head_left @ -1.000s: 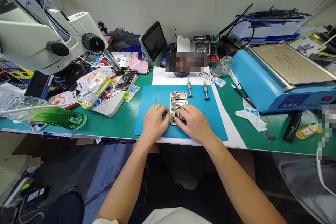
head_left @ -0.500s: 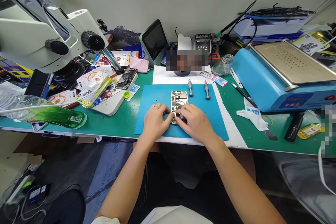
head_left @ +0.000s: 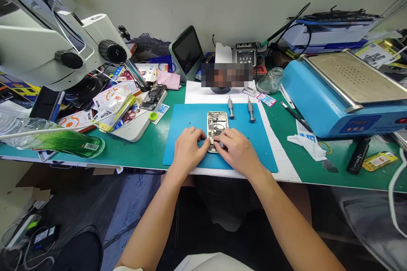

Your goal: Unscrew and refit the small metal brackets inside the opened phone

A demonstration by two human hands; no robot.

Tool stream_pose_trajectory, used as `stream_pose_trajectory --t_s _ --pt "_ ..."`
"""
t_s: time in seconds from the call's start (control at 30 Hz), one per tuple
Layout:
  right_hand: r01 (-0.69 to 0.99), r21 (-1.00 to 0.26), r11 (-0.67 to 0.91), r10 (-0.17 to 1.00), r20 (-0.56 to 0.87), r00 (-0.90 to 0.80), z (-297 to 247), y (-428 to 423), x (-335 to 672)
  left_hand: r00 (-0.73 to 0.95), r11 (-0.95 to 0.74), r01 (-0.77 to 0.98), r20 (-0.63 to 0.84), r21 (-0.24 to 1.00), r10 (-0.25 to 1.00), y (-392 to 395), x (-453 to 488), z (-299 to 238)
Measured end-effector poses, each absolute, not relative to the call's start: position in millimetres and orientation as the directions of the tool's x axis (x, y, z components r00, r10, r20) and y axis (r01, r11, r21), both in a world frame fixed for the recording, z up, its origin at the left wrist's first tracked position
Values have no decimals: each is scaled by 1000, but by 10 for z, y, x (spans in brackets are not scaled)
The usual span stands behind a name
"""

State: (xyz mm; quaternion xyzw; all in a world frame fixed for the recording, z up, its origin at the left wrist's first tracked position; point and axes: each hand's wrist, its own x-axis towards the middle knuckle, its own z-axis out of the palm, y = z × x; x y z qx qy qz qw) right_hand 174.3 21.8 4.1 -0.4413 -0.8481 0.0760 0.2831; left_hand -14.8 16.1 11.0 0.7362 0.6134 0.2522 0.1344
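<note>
An opened phone [head_left: 218,123] lies upright on the blue mat [head_left: 187,114], its inner parts and circuit board bare. At its lower left edge is my left hand [head_left: 190,147], fingers curled, with the thumb against the phone. My right hand [head_left: 237,150] is closed over the phone's lower right part. Its fingertips pinch a small dark piece [head_left: 223,146], mostly hidden, whose kind I cannot make out. Beyond the phone, two precision screwdrivers, a left one [head_left: 230,108] and a right one [head_left: 251,111], lie on the mat.
On the left stand a microscope [head_left: 95,46] and a green bottle [head_left: 79,142] lying on its side. A blue heating-plate machine [head_left: 337,106] occupies the right. A glass jar [head_left: 270,80], a crumpled tissue [head_left: 308,146] and a black pen-like tool [head_left: 295,116] lie nearer the mat.
My right fingers have shifted slightly over the phone's lower part, and the dark piece at their tips now shows differently. My left hand stays almost still; the whole view has tilted slightly.
</note>
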Motion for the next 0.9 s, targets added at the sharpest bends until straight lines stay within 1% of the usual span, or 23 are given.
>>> stream_pose_trajectory --t_s 0.27,0.9 --pt "712 -379 591 791 446 -419 64 199 1742 108 -200 842 207 501 972 155 -134 114" --pt "693 -364 623 768 452 -453 33 221 1751 115 -209 849 216 485 969 161 -143 101"
